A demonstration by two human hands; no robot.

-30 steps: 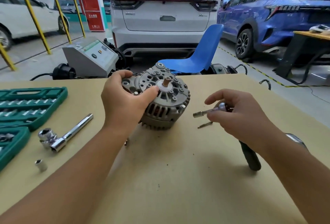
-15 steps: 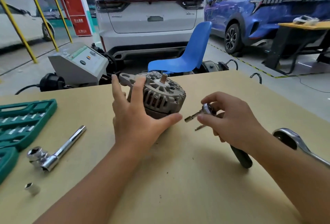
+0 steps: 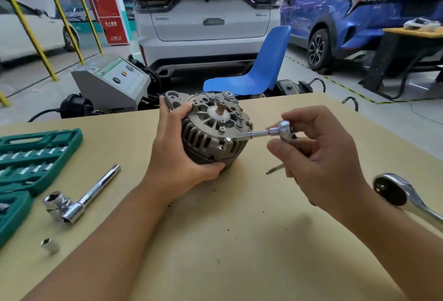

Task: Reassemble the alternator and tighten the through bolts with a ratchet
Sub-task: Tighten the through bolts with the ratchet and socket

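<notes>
Left hand [image 3: 178,157] grips alternator [image 3: 211,130] (tilted); right hand [image 3: 321,157] holds ratchet [image 3: 275,131].

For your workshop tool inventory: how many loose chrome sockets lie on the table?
1: a small chrome hexagonal socket near the table's front left edge. Others sit in the green plastic case; more may be hidden.

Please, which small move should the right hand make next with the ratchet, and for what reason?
Probably seat the bit squarely in the bolt head, then start turning. The ratchet in the right hand points its bit at that bolt on the rim of the alternator, and the tip looks just beside it; whether it is engaged is unclear. The left hand grips the housing, tilted on the table.
</notes>
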